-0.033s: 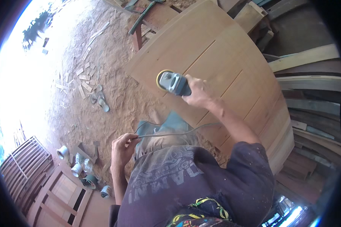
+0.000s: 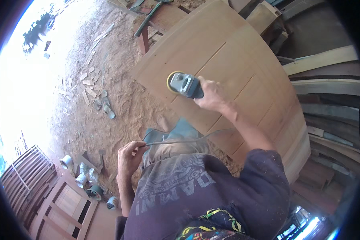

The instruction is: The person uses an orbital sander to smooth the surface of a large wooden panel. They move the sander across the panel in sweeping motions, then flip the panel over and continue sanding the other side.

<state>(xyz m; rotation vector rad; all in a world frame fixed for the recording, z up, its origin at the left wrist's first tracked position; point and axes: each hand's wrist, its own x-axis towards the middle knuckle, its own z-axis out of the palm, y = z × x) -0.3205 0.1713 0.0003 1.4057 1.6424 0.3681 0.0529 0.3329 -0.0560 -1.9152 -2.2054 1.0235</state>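
My right hand (image 2: 212, 95) is wrapped round the dark rear body of an angle grinder (image 2: 185, 85), which has a silver head and a yellow-rimmed round disc. The disc is over the left part of a large wooden door panel (image 2: 244, 52) with straight grooves; its working face is hidden underneath. At the left, beside my body, the fingers of my left hand (image 2: 131, 157) pinch a grey power cord (image 2: 176, 142). The cord runs rightward across my front toward my right forearm, and a loop of it hangs near my knees.
Sawdust covers the ground (image 2: 124, 76), with wood offcuts (image 2: 90, 86) and sandals (image 2: 105, 105) on it. A red-legged support (image 2: 144, 40) stands by the panel's far left edge. Stacked boards (image 2: 328, 88) line the right. Lower left are a framed door (image 2: 60, 208) and several containers (image 2: 81, 180).
The grinder and my right hand have shifted very slightly to the right over the panel. My left hand keeps its place on the cord.
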